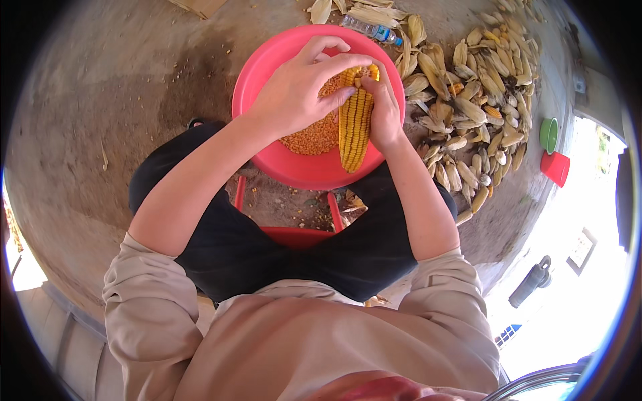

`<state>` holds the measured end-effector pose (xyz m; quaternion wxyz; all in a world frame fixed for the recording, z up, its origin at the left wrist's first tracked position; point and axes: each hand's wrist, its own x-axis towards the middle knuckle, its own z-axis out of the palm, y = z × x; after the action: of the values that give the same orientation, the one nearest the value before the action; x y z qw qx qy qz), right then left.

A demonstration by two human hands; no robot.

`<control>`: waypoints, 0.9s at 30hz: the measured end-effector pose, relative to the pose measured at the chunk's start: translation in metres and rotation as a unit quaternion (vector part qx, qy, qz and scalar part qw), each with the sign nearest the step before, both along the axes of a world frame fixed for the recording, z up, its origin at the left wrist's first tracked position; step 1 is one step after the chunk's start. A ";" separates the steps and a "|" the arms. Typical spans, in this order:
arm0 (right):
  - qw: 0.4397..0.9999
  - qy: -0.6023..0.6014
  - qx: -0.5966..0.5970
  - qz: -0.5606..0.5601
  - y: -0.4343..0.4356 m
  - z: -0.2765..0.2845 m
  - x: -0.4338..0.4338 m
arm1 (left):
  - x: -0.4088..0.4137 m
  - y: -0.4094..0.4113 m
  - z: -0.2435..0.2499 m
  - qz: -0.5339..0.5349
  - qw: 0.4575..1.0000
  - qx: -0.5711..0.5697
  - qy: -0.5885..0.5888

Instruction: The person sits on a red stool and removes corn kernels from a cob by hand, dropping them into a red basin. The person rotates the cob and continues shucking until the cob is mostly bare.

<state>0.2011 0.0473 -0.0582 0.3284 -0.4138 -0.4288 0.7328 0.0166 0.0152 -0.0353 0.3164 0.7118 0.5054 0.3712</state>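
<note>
An ear of yellow corn [355, 131] is held over a wide red plastic basin [266, 65], its narrower end pointing back towards me. My right hand [383, 108] wraps around its right side, thumb pressed near the top end. From the left, my left hand [296, 92] has its thumb and a fingertip on the upper part of the ear, other fingers raised. Around the top end, some kernels are off and paler cob shows. Loose orange-yellow kernels [311, 140] lie in the basin, partly hidden by my left hand and the ear.
Dried corn ears in husks [471, 110] are heaped on the floor to the right. Beyond the basin lies a clear plastic bottle [368, 27] beside loose husks [378, 15]. Farther right are a green bowl [549, 135] and a red container [555, 168]. Cardboard [203, 6] lies at the far edge.
</note>
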 end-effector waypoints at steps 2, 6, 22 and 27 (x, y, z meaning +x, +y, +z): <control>1.000 0.012 -0.026 0.000 -0.001 0.004 0.000 | -0.004 0.002 -0.001 0.000 0.998 0.042 0.050; 0.998 -0.007 -0.053 0.021 -0.003 0.002 0.003 | -0.002 -0.002 -0.006 -0.017 0.989 0.112 0.090; 0.990 -0.054 -0.090 0.093 -0.002 0.009 0.007 | -0.017 0.003 -0.001 -0.102 0.987 0.020 0.122; 0.983 -0.069 -0.100 0.138 0.000 0.011 0.010 | -0.022 0.008 -0.002 -0.118 0.987 0.046 0.104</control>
<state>0.2108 0.0474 -0.0469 0.1505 -0.4306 -0.4279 0.7803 -0.0057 0.0230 -0.0376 0.2709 0.8146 0.4307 0.2785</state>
